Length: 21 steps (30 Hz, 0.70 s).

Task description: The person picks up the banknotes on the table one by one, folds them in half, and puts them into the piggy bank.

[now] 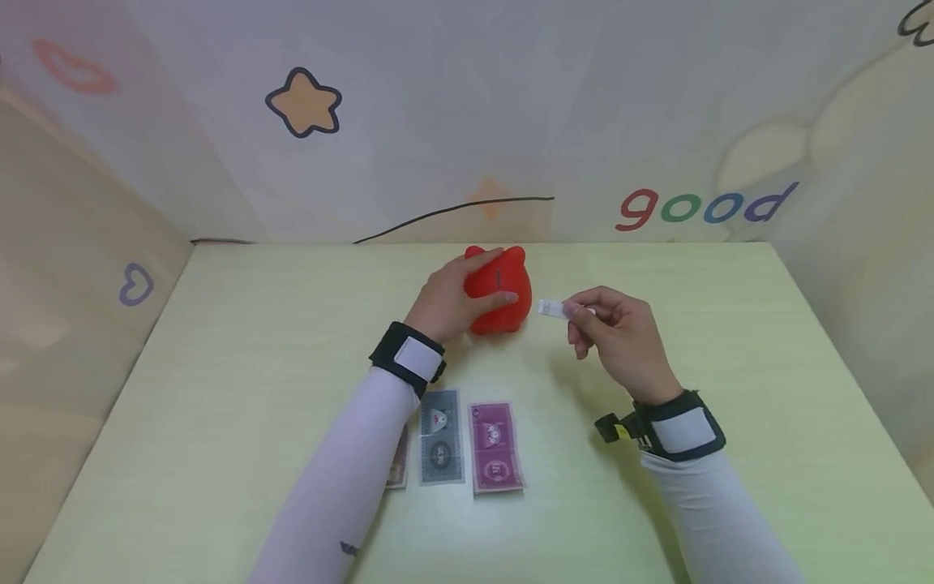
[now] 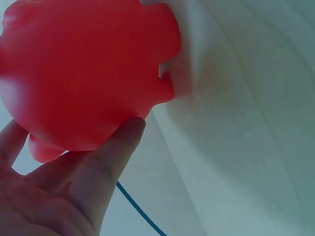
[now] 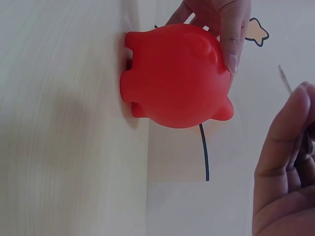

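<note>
A red piggy bank (image 1: 515, 276) stands on its feet near the back of the table, the slot in its top facing up. My left hand (image 1: 454, 298) holds it from the left, thumb and fingers spread around its body, as the left wrist view also shows. To the right of the bank, my right hand (image 1: 620, 334) pinches a small folded whitish strip (image 1: 551, 308), seemingly paper, between thumb and fingers. The strip's left end points at the bank, a short gap away. In the right wrist view the strip (image 3: 284, 78) appears edge-on and thin.
Nearer the front lie a grey-blue play banknote (image 1: 441, 438) and a purple play banknote (image 1: 497, 446). A brownish note (image 1: 397, 466) is partly hidden by my left forearm. A printed wall (image 1: 438, 122) rises behind the table (image 1: 292, 324).
</note>
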Available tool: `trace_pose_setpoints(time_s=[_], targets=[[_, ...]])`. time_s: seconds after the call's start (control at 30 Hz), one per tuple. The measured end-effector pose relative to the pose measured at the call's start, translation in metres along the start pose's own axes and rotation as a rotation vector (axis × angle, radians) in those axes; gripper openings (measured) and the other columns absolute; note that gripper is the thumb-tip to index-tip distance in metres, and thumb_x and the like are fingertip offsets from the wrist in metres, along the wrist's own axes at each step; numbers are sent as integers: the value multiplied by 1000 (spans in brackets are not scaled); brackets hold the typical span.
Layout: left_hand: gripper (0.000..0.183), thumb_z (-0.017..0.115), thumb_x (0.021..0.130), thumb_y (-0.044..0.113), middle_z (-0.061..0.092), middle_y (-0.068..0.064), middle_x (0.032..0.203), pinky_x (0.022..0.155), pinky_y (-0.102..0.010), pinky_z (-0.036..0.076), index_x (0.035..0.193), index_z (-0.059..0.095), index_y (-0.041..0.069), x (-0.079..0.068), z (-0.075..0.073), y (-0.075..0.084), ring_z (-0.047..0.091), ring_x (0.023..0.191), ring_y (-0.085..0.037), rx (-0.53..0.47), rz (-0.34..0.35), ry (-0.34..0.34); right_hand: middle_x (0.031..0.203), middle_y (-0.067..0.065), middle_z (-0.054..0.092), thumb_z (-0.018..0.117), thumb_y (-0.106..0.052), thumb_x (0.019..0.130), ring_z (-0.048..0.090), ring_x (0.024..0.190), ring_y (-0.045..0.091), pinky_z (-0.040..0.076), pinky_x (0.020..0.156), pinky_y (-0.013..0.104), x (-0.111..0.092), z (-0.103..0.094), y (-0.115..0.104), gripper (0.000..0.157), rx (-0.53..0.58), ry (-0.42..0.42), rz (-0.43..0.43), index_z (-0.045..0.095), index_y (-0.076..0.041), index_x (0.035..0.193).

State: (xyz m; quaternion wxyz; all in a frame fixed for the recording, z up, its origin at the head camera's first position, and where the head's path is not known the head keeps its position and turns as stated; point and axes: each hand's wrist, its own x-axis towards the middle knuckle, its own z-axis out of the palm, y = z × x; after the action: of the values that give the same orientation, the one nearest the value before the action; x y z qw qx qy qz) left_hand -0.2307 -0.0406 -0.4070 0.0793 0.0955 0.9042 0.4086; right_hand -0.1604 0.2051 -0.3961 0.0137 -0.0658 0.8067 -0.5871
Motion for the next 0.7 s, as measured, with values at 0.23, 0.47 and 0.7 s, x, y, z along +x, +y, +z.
trace_pose_setpoints(time_s=[0.23,0.47,0.7], targets=[[76,79,90,42,49,-10,152,95,-48,61,156,44,37,-2,5,1,52,133,-32,7,8,19,76,5,69,67,-26,102,63,60,23,61,63,29,-1,-2,3,25,-11,6,-13,70,-6,116],[77,81,89,41,49,-10,152,97,-47,60,156,44,36,-4,-2,5,51,135,-32,-5,13,13,76,5,68,67,-26,102,62,60,23,61,63,30,1,-1,1,24,-34,14,-13,70,-5,115],[75,80,90,41,49,-11,151,95,-48,61,156,45,36,-2,2,2,52,132,-32,12,18,13,76,3,69,68,-27,101,63,59,20,61,63,26,0,-1,1,28,-33,46,7,70,-4,117]])
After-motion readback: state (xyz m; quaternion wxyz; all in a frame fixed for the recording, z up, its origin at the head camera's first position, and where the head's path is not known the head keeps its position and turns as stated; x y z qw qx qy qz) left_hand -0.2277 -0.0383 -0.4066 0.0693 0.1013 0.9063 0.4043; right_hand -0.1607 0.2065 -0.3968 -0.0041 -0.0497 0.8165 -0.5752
